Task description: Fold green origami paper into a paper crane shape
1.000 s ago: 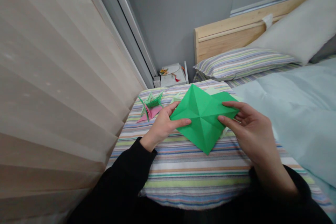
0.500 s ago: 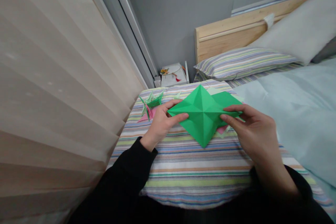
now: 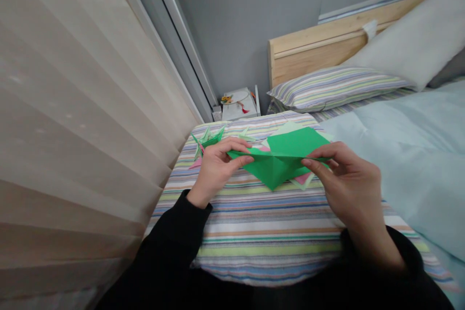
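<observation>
Between my two hands is a creased sheet of green origami paper (image 3: 273, 169), held above the striped cloth (image 3: 269, 230). My left hand (image 3: 221, 167) pinches its left corner between thumb and fingers. On the other side, my right hand (image 3: 345, 179) grips the right corner the same way. The sheet is bent along its middle, and its lower half hangs as a point. Just behind it lies a stack of paper squares (image 3: 300, 139), green on top, with pale green and pink edges showing underneath.
Folded paper figures (image 3: 212, 139) in green and pink sit left of my left hand. A small white stand (image 3: 238, 106) with a tasselled item is beyond the cloth. A curtain (image 3: 90, 131) hangs at left; a bed with a striped pillow (image 3: 337, 88) is at right.
The green sheet has gone from a nearly flat diamond facing me to folded along its middle crease, its upper point no longer standing up. Both hands keep their hold and have shifted slightly left.
</observation>
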Tool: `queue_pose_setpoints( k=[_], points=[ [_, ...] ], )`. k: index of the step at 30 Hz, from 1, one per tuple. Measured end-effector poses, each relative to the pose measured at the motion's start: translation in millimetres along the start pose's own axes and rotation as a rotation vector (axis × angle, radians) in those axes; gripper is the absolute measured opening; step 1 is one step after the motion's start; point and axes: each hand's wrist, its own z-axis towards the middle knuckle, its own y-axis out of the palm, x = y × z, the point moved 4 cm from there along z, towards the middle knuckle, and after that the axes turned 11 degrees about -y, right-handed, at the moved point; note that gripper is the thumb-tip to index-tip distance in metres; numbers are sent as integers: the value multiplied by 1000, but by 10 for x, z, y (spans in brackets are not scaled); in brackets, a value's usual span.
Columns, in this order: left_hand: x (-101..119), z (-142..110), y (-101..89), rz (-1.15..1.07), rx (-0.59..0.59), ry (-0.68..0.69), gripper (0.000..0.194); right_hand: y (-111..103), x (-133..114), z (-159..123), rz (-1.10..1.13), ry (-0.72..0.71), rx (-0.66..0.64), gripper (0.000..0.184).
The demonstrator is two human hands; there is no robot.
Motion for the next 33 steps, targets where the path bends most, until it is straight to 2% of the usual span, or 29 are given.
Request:
queue_pose_setpoints(
  k=[3, 7, 11, 13, 15, 18, 20, 22, 25, 27, 29, 31, 33],
  points=[
    [115, -41, -20, 85, 1, 22, 11, -33, -77, 6, 77, 61, 61, 17],
    [327, -138, 9, 160, 23, -15, 15, -52, -231, 25, 285, 183, 145, 57],
    [459, -320, 110, 261, 35, -153, 19, -71, -310, 19, 361, 284, 180, 62],
    [472, -443, 175, 241, -14, -241, 20, -91, -306, 7, 384, 317, 196, 64],
    [438, -571, 246, 219, -123, -400, 21, -103, -298, -4, 407, 338, 169, 63],
    [424, -704, 353, 172, -354, -562, 49, -89, -324, -24, 457, 362, 29, 54],
    [487, -701, 414, 44, -496, -537, 67, -64, -374, -43, 502, 387, -97, 46],
    [586, -625, 445, -65, -569, -439, 71, -31, -437, -67, 563, 420, -237, 40],
    [682, -475, 466, 3, -579, -340, 59, 12, -518, -91, 638, 433, -413, 31],
    [703, -414, 502, 97, -588, -314, 46, 20, -536, -86, 636, 402, -445, 24],
    [680, -395, 551, 169, -584, -338, 34, 21, -521, -72, 609, 369, -419, 21],
    [623, -404, 601, 167, -549, -403, 40, 22, -487, -63, 575, 353, -362, 23],
    [554, -414, 648, 73, -480, -464, 44, 34, -450, -68, 538, 349, -318, 28]
  ],
)
